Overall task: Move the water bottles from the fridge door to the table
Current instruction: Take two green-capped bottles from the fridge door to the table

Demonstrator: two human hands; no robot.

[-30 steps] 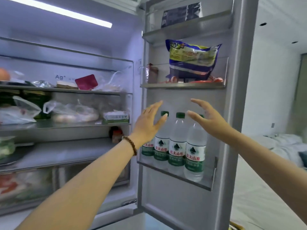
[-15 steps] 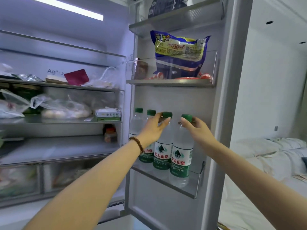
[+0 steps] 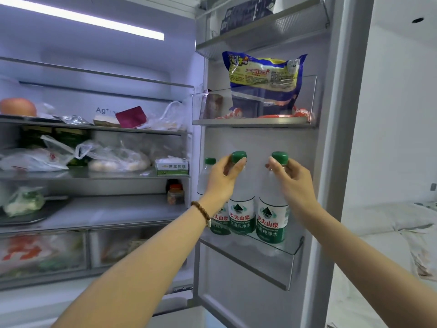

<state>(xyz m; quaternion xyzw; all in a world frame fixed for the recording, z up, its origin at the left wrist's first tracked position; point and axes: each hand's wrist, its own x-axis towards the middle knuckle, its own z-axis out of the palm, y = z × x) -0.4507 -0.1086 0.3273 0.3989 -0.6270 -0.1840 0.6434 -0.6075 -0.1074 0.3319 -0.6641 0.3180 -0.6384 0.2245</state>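
Now both hands have closed on bottle necks just under the green caps, the left hand on the middle bottle and the right hand on the end bottle, both apparently seated in the door bin, so lifting out looks next.

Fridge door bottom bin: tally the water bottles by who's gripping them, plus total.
Clear plastic green-capped middle water bottle, neck gripped by left hand: 1
Matching rightmost water bottle, neck gripped by right hand: 1
Untouched leftmost water bottle: 1
Total: 3 in plain view; the left hand may hide another.
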